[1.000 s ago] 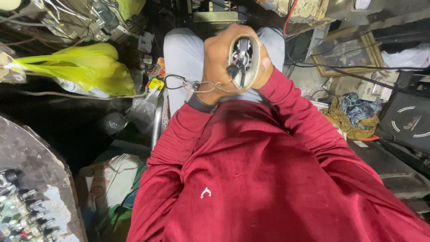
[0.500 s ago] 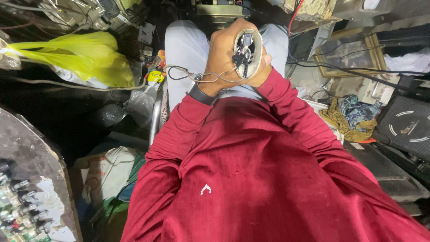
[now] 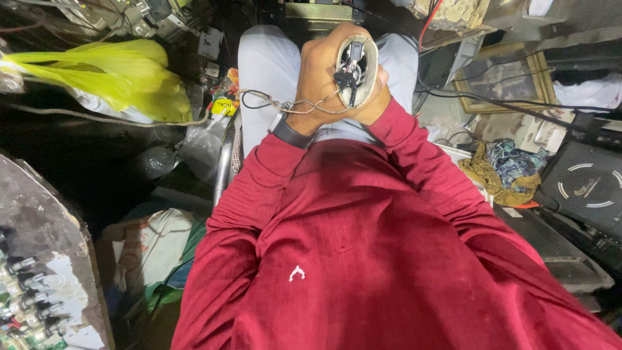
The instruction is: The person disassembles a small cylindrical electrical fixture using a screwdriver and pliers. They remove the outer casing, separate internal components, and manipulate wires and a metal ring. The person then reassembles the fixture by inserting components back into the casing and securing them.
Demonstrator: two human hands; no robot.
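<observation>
Left hand point(image 3: 317, 81) is closed around an oval casing point(image 3: 356, 68) with exposed parts, held above the lap; thin wires point(image 3: 272, 104) trail leftward. Right hand point(image 3: 376, 97) lies mostly hidden behind the casing, its grip indiscernible.

Lit brightly from above and in front, falling full on the maroon sweater point(image 3: 363, 246) and pale trousers point(image 3: 272, 71). Deep shadow at left, below the yellow plastic bag point(image 3: 123, 78), nearly black. Mild glare on the bag. Wide-angle bending toward the edges. Sharp at centre, softer and grainy in dark corners.
</observation>
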